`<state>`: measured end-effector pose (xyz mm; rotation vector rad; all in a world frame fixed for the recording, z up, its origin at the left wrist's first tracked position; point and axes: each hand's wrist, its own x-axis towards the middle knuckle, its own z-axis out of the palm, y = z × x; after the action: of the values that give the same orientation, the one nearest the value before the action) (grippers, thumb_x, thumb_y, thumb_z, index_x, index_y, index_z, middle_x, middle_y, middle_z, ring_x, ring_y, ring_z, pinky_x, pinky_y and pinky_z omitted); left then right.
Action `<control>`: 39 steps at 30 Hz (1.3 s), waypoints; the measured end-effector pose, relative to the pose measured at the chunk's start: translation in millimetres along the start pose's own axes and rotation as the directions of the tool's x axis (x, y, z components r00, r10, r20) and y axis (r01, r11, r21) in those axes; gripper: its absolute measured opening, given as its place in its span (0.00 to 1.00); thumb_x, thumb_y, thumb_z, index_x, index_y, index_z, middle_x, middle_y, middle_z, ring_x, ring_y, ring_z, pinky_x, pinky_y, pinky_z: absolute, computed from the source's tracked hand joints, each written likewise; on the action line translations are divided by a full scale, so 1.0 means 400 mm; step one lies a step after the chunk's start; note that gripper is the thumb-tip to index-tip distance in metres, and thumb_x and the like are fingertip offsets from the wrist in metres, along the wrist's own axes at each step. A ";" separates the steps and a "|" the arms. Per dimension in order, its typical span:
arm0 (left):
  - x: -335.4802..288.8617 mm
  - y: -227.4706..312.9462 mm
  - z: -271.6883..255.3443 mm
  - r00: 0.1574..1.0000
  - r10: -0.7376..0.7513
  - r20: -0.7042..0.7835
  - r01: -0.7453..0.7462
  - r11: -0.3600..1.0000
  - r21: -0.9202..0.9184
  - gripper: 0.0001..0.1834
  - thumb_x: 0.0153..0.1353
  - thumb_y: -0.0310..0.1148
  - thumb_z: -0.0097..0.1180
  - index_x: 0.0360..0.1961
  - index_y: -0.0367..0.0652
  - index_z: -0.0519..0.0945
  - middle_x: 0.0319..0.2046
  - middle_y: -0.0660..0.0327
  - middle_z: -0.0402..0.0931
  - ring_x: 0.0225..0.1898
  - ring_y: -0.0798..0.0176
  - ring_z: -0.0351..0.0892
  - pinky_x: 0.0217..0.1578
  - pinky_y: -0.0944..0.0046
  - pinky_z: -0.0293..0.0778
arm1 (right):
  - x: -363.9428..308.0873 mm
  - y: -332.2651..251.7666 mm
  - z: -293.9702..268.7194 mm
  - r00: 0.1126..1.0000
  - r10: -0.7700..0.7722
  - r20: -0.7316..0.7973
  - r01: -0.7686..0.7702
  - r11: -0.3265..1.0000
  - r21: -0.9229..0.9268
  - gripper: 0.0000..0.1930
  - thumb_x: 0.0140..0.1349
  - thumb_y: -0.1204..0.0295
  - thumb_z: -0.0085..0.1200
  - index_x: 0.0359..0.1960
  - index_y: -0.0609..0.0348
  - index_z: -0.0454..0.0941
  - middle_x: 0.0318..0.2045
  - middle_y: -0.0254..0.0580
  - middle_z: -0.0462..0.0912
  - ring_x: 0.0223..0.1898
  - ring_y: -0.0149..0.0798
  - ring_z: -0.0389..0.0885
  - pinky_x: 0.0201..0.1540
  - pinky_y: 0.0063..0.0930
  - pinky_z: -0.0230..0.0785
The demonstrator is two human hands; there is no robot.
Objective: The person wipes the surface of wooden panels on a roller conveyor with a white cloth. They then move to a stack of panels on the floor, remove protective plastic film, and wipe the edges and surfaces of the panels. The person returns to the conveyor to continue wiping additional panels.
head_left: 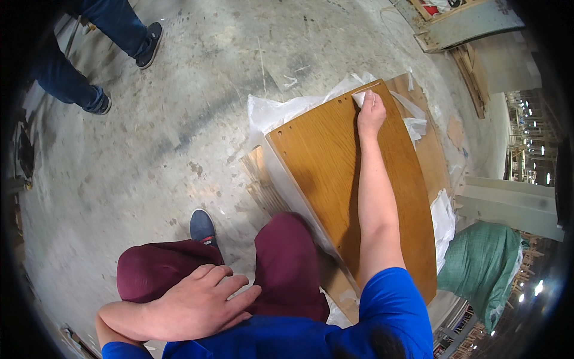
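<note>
A brown wooden panel [323,155] with one curved side lies flat in front of me on the right. Small holes show near its far corners and along its left edge. My right hand [372,113] is at the panel's far end, its fingers pinched on a small white folded piece [359,98]. Whether that piece is paper or cloth I cannot tell. Away from the panel, my left hand [203,300] hangs over my lap by my maroon-trousered left knee, fingers loosely apart and holding nothing.
White plastic sheeting [266,112] sticks out from under the panel, above more boards [266,185]. A green woven sack [481,263] stands at the right, near a pale metal beam [508,200]. At the far left, another person's legs [119,27] stand on the concrete floor [197,72].
</note>
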<state>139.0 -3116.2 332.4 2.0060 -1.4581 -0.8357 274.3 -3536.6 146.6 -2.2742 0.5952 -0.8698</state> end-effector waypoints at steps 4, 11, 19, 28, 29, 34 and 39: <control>0.007 0.020 0.008 0.999 0.022 0.025 -0.023 0.998 0.054 0.20 0.55 0.42 0.57 0.48 0.46 0.74 0.41 0.60 0.73 0.43 0.58 0.71 0.45 0.61 0.67 | -0.053 -0.024 0.003 0.998 -0.013 0.062 0.008 0.998 0.070 0.17 0.64 0.61 0.44 0.35 0.63 0.78 0.29 0.55 0.81 0.32 0.50 0.80 0.36 0.38 0.70; 0.006 0.041 0.032 0.999 0.047 0.003 -0.047 0.994 0.094 0.20 0.57 0.44 0.55 0.48 0.48 0.74 0.40 0.62 0.73 0.44 0.58 0.71 0.46 0.62 0.67 | -0.077 -0.045 -0.002 0.999 -0.010 0.046 0.007 0.997 0.074 0.17 0.64 0.61 0.45 0.35 0.63 0.78 0.29 0.55 0.80 0.32 0.52 0.80 0.35 0.39 0.69; -0.003 0.048 0.049 0.998 0.058 -0.036 -0.054 0.993 0.102 0.21 0.58 0.44 0.51 0.49 0.45 0.72 0.38 0.63 0.71 0.42 0.60 0.70 0.45 0.62 0.65 | -0.075 -0.054 0.010 1.000 0.017 0.024 -0.017 1.000 0.009 0.17 0.64 0.60 0.45 0.33 0.63 0.78 0.27 0.56 0.80 0.31 0.55 0.79 0.33 0.41 0.69; -0.011 0.062 0.046 1.000 0.030 0.006 -0.031 0.994 0.107 0.21 0.58 0.44 0.52 0.49 0.45 0.72 0.40 0.60 0.72 0.45 0.56 0.71 0.47 0.60 0.66 | -0.136 -0.084 0.013 0.993 -0.053 0.105 0.043 0.994 0.096 0.17 0.65 0.61 0.44 0.34 0.64 0.78 0.28 0.56 0.80 0.31 0.53 0.80 0.33 0.40 0.69; -0.012 0.063 0.046 1.000 0.030 0.009 -0.031 0.994 0.104 0.22 0.58 0.44 0.52 0.50 0.45 0.72 0.40 0.60 0.72 0.45 0.56 0.71 0.47 0.59 0.66 | -0.147 -0.093 0.017 0.991 -0.056 0.119 0.043 0.993 0.112 0.17 0.65 0.61 0.44 0.34 0.64 0.78 0.27 0.55 0.80 0.31 0.52 0.80 0.33 0.39 0.69; -0.019 0.070 0.050 0.999 0.027 0.029 -0.030 0.995 0.097 0.22 0.58 0.44 0.51 0.50 0.44 0.71 0.40 0.59 0.71 0.45 0.55 0.71 0.47 0.59 0.66 | -0.209 -0.141 0.023 0.978 -0.066 0.200 0.031 0.984 0.174 0.16 0.65 0.62 0.44 0.34 0.65 0.77 0.26 0.54 0.80 0.29 0.47 0.80 0.33 0.35 0.69; -0.025 0.076 0.054 0.998 0.037 0.041 -0.040 0.995 0.096 0.22 0.59 0.44 0.51 0.51 0.44 0.71 0.41 0.59 0.71 0.46 0.56 0.70 0.47 0.58 0.66 | -0.272 -0.183 0.034 0.951 -0.104 0.292 0.021 0.961 0.275 0.15 0.65 0.62 0.46 0.34 0.64 0.77 0.25 0.53 0.79 0.29 0.45 0.80 0.32 0.32 0.69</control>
<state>101.3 -3116.6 341.4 2.0351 -1.5818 -0.8065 223.1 -3415.2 142.2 -2.1274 0.2486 -0.5711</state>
